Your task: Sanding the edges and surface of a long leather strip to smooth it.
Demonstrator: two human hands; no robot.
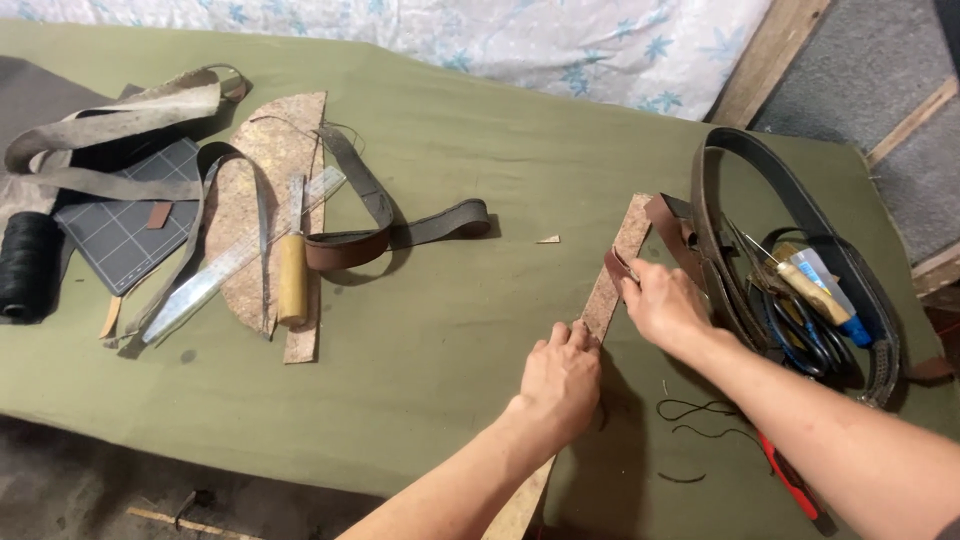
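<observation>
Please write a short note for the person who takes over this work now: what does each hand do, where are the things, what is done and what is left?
Left hand: pressed flat on the long cork strip, holding it on the green cloth.
Right hand: fingers pinch the small brown leather piece against the strip's edge.
Nearby: coiled dark belt with scissors and an awl inside; ruler and black thread spool far left.
Done: leather piece placed on the strip.
Left: no fastening is visible yet.
</observation>
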